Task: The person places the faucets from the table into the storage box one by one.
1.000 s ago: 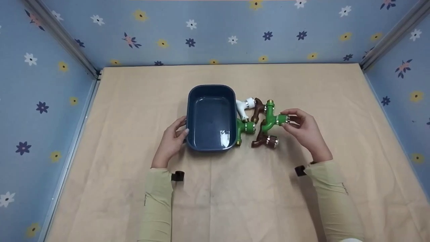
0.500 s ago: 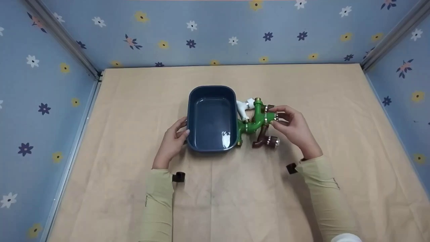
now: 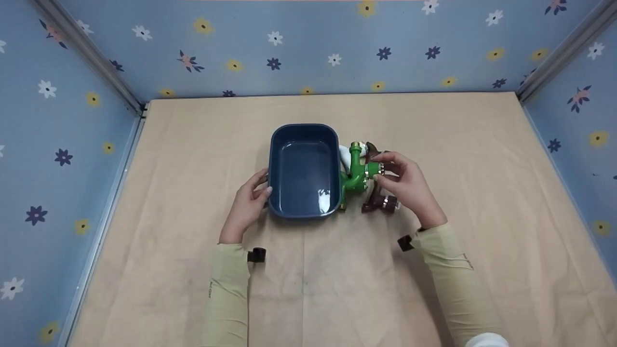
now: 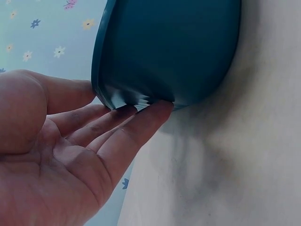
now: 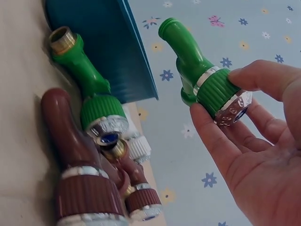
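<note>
My left hand holds a dark blue plastic bin by its left side, the thumb at the rim and the fingers against the outer wall in the left wrist view. The inside of the bin is bare. My right hand pinches a green tap by its ribbed knob, raised above the other taps close to the bin's right wall. Beneath it lies a second green tap, partly covered in the head view. A white tap and two brown taps lie beside these.
The taps lie in a close cluster along the bin's right side, on a tabletop with a beige cover. Blue flowered panels stand at the back and both sides. A black camera mount sticks out from each wrist.
My right hand has carried the green tap leftward, from over the brown taps to beside the bin's right rim. My left hand and the bin have stayed in place.
</note>
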